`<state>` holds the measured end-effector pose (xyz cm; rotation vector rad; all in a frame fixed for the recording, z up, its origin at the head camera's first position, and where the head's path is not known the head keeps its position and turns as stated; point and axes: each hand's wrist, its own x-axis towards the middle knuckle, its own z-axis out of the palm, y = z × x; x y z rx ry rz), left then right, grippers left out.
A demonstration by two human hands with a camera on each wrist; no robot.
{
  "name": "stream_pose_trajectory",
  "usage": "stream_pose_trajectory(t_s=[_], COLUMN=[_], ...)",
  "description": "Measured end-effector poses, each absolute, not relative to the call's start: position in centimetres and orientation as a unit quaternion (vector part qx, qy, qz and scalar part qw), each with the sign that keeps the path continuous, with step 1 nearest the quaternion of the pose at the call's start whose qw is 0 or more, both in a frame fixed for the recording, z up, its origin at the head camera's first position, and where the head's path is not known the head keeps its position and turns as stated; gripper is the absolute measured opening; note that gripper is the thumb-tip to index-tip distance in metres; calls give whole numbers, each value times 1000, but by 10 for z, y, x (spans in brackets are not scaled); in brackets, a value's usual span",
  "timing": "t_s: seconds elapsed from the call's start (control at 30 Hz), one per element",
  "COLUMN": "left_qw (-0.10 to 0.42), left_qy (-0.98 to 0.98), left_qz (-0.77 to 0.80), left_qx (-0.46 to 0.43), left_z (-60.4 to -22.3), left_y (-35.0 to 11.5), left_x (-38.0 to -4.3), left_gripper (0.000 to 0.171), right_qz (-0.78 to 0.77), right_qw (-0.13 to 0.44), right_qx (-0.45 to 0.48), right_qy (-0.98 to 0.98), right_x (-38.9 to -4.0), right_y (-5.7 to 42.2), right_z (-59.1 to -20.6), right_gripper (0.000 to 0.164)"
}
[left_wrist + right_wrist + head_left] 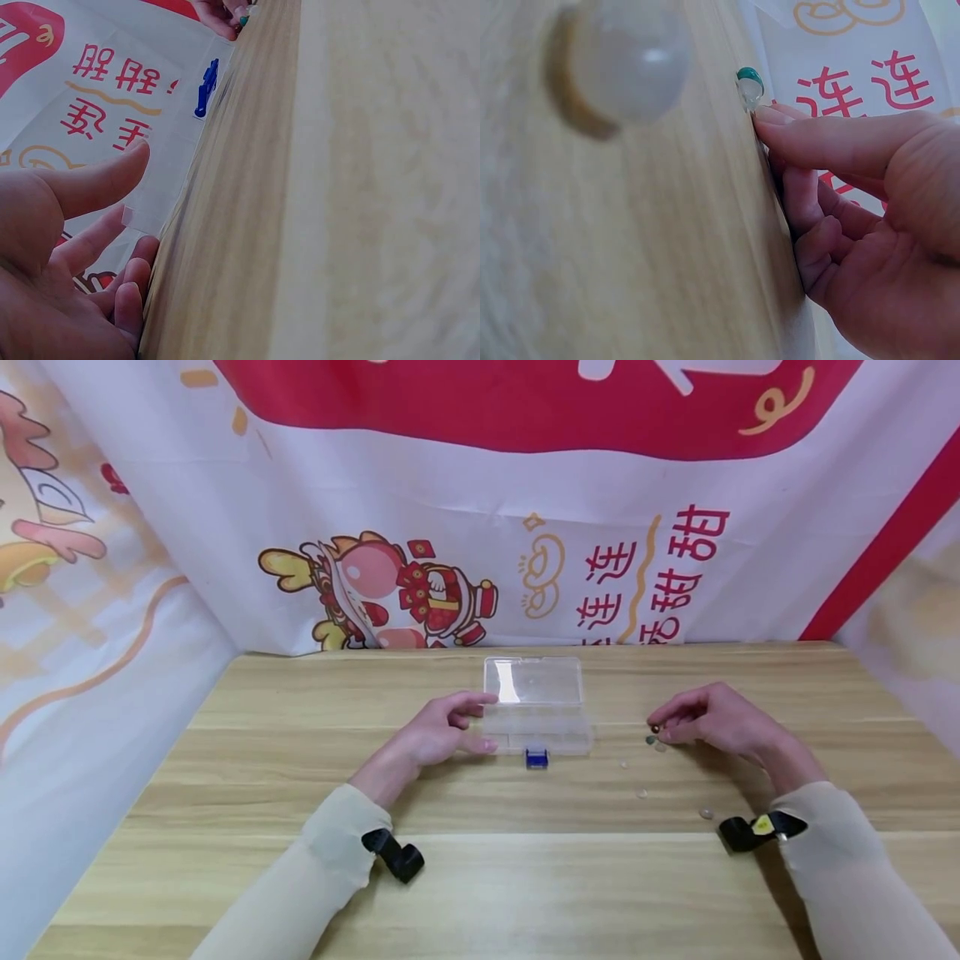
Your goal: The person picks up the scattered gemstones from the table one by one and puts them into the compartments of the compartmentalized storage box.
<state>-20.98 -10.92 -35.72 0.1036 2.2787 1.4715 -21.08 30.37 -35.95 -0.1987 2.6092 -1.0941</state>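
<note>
A clear plastic compartment box (536, 720) stands on the table with its transparent lid (534, 681) raised at the back and a blue latch (536, 759) at its front. My left hand (438, 727) is at the box's left side, thumb and index finger stretched toward its front and back corners. In the left wrist view that thumb (112, 176) is nearly straight. To the right of the box, my right hand (712, 720) pinches a small dark brown bead (656, 728) between thumb and index fingertips. A green bead (650, 740) and a pale bead (660, 747) lie just below those fingertips.
Several small pale beads lie in front, among them one (623, 765) near the box, another (642, 793) farther forward and a larger one (706, 813) by the right wrist. A printed cloth (450, 485) hangs behind the wooden table (525, 885).
</note>
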Motion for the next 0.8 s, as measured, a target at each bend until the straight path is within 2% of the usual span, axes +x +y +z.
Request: stream_pose_trajectory(t_s=[0.8], left_qw=[217], left_qy=[818], left_qz=[531], left_qx=[40], left_z=[-358], left_y=[-110], left_x=[-212], left_gripper=[65], right_qz=[-333], right_qw=[143], right_qx=[-80], right_qy=[928], right_x=[-210], right_y=[298], right_z=[-353], right_gripper=[20])
